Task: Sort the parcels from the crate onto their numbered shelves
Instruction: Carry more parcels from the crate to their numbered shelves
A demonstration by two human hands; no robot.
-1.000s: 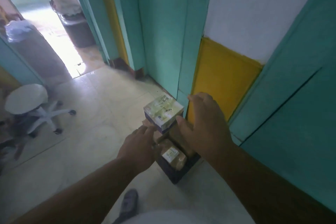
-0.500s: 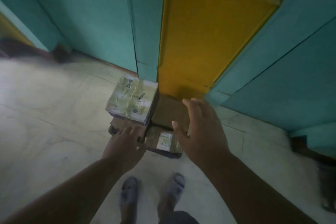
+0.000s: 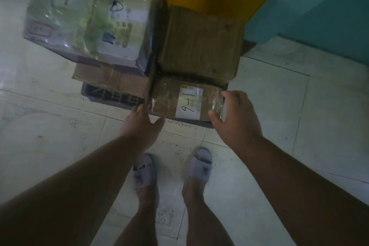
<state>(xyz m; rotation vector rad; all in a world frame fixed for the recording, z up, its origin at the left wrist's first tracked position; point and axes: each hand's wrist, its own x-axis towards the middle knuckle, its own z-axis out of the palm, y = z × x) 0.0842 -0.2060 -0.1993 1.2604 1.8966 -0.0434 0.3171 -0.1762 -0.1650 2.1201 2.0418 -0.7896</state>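
Where hands (image 3: 191, 124) flank parcel (image 3: 187, 101), floor (image 3: 269, 106) open

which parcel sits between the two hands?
The small taped parcel with the white handwritten label, at the crate's near edge; the other parcels lie farther back.

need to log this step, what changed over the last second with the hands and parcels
The person bent down over the crate, so the view dropped from the hallway to straight above it. Both hands came down to flank the small labelled parcel: left hand at its left edge, right hand at its right. No lift yet. The parcels kept their places.
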